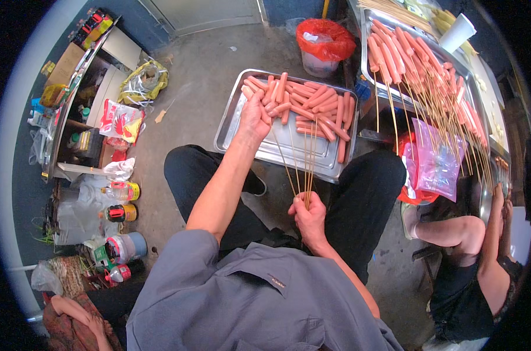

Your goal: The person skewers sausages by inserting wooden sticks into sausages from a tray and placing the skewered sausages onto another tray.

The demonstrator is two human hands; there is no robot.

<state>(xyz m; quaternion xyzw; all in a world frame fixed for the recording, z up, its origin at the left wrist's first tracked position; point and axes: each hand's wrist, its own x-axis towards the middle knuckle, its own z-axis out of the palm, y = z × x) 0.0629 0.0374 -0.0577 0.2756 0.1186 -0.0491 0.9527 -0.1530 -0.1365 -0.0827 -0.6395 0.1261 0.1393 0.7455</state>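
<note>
Pink sausages (320,98) lie heaped in a shallow metal tray (237,131) before my knees. Over the tray's left part, my left hand (255,117) is closed around at least one sausage (248,91); its fingers hide how many. My right hand (308,215), lower and nearer my body, grips the lower part of several thin wooden skewers (309,164). They fan upward over the tray's front rim. One skewer slants up to the underside of my left hand; whether its tip is inside a sausage is hidden.
At right, a second tray (365,52) holds many skewered sausages (423,57), sticks overhanging. A red-lined bucket (324,44) stands behind my tray. A pink plastic bag (438,158) hangs right, near another person's leg (449,232). Bottles (122,191) and a shelf (79,87) line the left.
</note>
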